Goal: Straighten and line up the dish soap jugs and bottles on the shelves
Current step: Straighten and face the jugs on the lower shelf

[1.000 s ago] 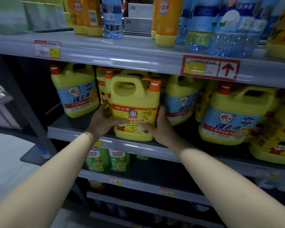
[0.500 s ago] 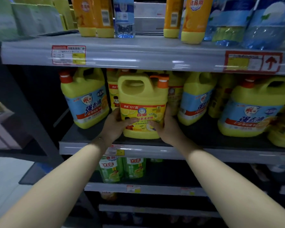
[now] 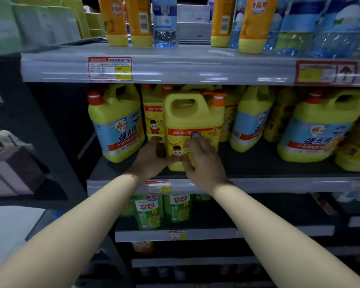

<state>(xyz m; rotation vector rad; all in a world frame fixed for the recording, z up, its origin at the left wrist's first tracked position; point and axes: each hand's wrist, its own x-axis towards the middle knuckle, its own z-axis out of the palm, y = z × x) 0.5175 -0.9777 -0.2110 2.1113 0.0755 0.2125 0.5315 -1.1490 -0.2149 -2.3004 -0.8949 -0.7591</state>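
1. A yellow jug (image 3: 193, 121) with an orange cap (image 3: 216, 100) is seen standing upright near the front of the middle shelf (image 3: 268, 185), its handle turned to the left and its label facing outward.
2. The jug is held by the left hand (image 3: 151, 161) at its lower left side: the fingers are wrapped round that side and the thumb is laid across the bottom of the front.
3. The lower front of the jug is covered by the right hand (image 3: 203, 161); its fingers are bent against the label and the thumb is set near the base, so a close grip on the jug is shown.
4. A blue-labelled jug (image 3: 116, 125) is placed just to the left, and a second yellow jug (image 3: 153, 119) is partly hidden behind the held one.
5. Two more blue-labelled jugs (image 3: 252, 125) (image 3: 318, 134) are set to the right, each turned at an angle.
6. Orange bottles (image 3: 114, 19) and a clear bottle (image 3: 164, 23) are stood on the upper shelf (image 3: 185, 67), where a price tag (image 3: 110, 68) is fixed.
7. Green bottles (image 3: 149, 210) are lined up on the shelf below.
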